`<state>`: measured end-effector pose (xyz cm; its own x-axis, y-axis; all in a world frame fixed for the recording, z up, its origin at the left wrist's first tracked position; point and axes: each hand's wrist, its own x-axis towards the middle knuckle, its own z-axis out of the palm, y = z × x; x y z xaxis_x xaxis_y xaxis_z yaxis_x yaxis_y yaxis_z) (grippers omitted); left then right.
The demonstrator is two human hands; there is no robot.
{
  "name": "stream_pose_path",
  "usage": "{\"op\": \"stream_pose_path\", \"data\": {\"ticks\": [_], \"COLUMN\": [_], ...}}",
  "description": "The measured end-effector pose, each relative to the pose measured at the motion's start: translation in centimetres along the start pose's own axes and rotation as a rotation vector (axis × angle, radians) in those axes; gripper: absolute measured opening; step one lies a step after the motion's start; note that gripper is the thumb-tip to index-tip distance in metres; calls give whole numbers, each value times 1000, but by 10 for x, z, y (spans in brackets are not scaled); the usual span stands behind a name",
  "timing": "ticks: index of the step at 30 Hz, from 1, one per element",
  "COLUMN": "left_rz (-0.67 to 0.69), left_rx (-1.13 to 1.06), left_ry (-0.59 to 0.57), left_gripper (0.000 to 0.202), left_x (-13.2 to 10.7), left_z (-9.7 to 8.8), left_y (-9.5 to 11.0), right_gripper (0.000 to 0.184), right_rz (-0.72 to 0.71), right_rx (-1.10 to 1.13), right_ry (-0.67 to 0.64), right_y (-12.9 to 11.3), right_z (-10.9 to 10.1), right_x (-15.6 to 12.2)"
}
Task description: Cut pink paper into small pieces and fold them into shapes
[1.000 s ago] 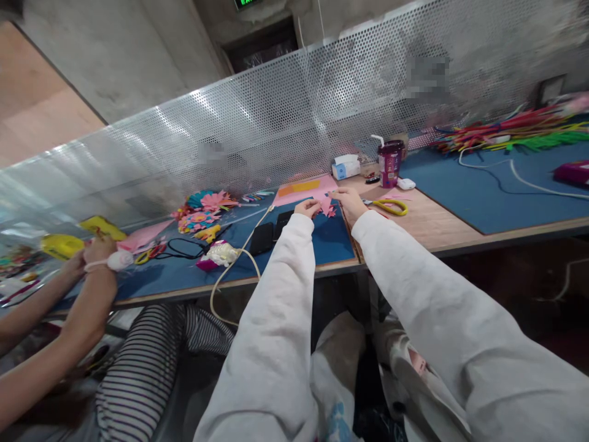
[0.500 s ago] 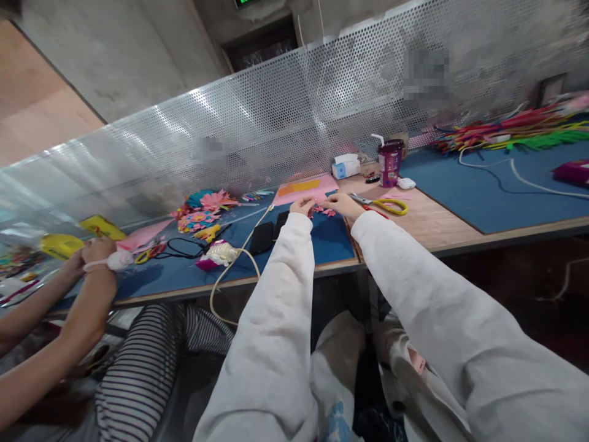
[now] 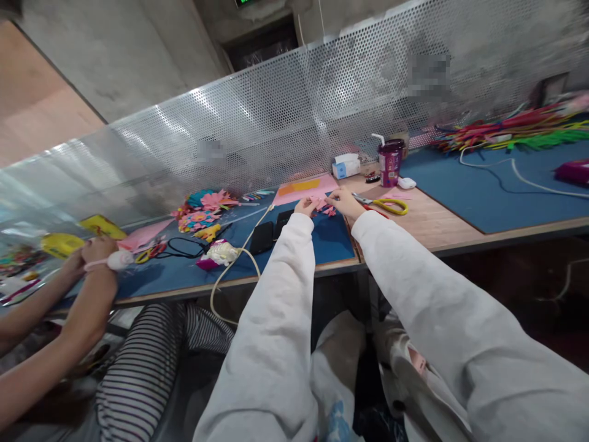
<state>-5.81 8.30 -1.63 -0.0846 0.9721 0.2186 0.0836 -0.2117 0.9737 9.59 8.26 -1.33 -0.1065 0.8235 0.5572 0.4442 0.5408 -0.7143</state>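
Over the blue mat (image 3: pixel 334 239), my left hand (image 3: pixel 306 207) is closed on a small pink paper piece (image 3: pixel 317 200). My right hand (image 3: pixel 344 202) is just to its right, thumb and fingers pinched at that piece's edge; the fingertips are small and partly hidden. Below and between the hands lie several pink paper scraps (image 3: pixel 329 210). Behind them is a pink sheet (image 3: pixel 327 183) with an orange strip (image 3: pixel 301 186) on it. Yellow-handled scissors (image 3: pixel 390 206) rest right of my right hand, their blades towards it.
Two dark phones, one a black phone (image 3: pixel 262 237), and a pale cable (image 3: pixel 252 236) lie left. A purple cup (image 3: pixel 389 164), tissue pack (image 3: pixel 346 166) and white case (image 3: pixel 407 183) stand behind right. Paper flowers (image 3: pixel 202 212) and a co-worker's hands (image 3: pixel 99 248) are further left.
My right hand has shifted slightly up and left, its fingers more raised. More of the pink piece shows between the hands. The things on the table have stayed put.
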Motion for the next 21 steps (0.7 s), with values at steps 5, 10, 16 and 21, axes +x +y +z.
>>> {"op": "stream_pose_path", "data": {"ticks": [5,10,16,21], "left_rz": [-2,-37,-34,-86], "left_rx": [20,-2,-31,74], "left_ry": [61,-48,-107,-233], "left_gripper": [24,24,24,28], "left_x": [0,-6,-14,-18], "left_z": [-2,-1,-1,-1], "left_y": [0,3,9,10], "right_gripper": [14,26,34,35], "right_rz": [-4,-40,7,18], "right_rx": [21,124,180,179], "right_ry": [83,21,-42,-8], "right_y": [-2,-5,-11,-16], "right_z": [1,-3,-6,-9], "right_x": [-1,-2,-6,-7]}}
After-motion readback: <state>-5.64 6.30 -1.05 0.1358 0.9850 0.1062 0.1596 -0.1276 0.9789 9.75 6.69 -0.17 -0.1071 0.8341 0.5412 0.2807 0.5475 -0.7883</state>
